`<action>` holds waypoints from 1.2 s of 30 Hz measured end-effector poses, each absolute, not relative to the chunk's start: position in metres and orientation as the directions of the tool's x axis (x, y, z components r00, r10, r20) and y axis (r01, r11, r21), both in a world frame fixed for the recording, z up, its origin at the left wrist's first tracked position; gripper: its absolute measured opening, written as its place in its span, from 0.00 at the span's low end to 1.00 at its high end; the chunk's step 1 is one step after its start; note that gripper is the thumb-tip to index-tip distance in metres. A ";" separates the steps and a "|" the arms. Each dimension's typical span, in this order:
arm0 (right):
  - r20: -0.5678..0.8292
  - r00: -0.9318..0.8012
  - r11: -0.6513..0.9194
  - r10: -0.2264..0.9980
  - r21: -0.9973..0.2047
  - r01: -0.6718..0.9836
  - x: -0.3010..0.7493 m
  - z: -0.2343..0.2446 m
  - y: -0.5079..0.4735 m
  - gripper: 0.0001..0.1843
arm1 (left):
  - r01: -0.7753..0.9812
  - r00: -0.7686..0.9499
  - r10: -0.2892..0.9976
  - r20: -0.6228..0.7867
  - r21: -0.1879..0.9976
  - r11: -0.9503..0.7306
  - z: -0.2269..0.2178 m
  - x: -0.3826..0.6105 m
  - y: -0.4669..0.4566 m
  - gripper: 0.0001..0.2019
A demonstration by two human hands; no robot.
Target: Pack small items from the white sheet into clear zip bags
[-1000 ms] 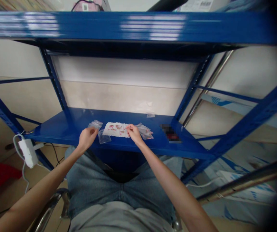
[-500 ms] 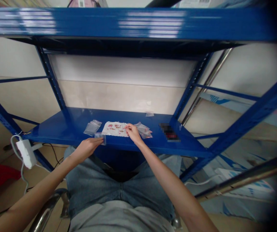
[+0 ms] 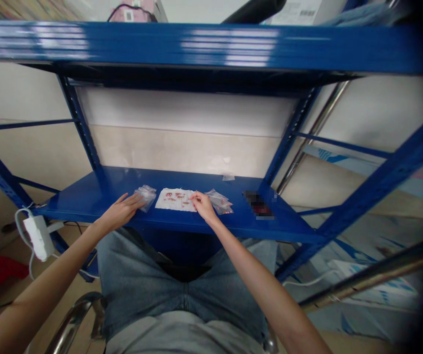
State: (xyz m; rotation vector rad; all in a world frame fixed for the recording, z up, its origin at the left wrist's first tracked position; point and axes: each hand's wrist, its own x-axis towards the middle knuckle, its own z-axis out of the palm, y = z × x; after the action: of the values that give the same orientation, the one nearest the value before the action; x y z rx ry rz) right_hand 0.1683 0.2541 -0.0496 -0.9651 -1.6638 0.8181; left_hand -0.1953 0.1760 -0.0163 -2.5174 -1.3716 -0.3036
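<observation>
My left hand (image 3: 126, 208) lies over the left stack of clear plastic bags (image 3: 147, 195), fingers stretched out and touching the near side of it. To the right, a white cloth or paper sheet (image 3: 163, 202) carries several small reddish-brown pieces (image 3: 179, 195), too small to name. At that sheet's right edge my right hand (image 3: 203, 205) is closed in a pinch; what is between the fingertips, if anything, cannot be made out. Just beyond it lies a second group of clear bags (image 3: 219, 200), some with reddish bits showing at their near edge.
A blue metal shelf (image 3: 115, 179) holds all this, with another shelf beam (image 3: 141, 44) overhead. A pixelated dark object (image 3: 257, 204) lies at right, and a small clear bag (image 3: 228, 177) at the back. A white power strip (image 3: 39, 237) hangs by the left post.
My left hand has moved left from a small clear bag at the shelf's front edge to the left bag stack, its fingers spreading. That small bag has left the front edge. My right hand stays pinched.
</observation>
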 end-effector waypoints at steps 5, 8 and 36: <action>0.415 -0.180 0.448 0.892 -0.864 0.229 0.170 -0.051 0.256 0.08 | 0.891 0.454 0.828 0.330 -0.140 -0.433 -0.013 -0.193 0.188 0.26; 0.420 -0.180 0.454 0.890 -0.856 0.248 0.168 -0.050 0.253 0.08 | 0.882 0.462 0.819 0.339 -0.079 -0.465 -0.016 -0.181 0.194 0.27; 0.670 0.089 0.460 0.737 -0.593 0.662 0.247 0.032 0.226 0.15 | 0.789 0.248 0.734 0.633 0.308 -0.532 0.005 -0.117 0.136 0.27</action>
State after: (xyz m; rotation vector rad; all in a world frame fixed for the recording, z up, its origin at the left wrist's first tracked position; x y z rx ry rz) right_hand 0.2466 0.2260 0.0319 -1.2409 -1.6129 0.0856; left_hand -0.1165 0.1358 0.0055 -2.4229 -1.4815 -1.1626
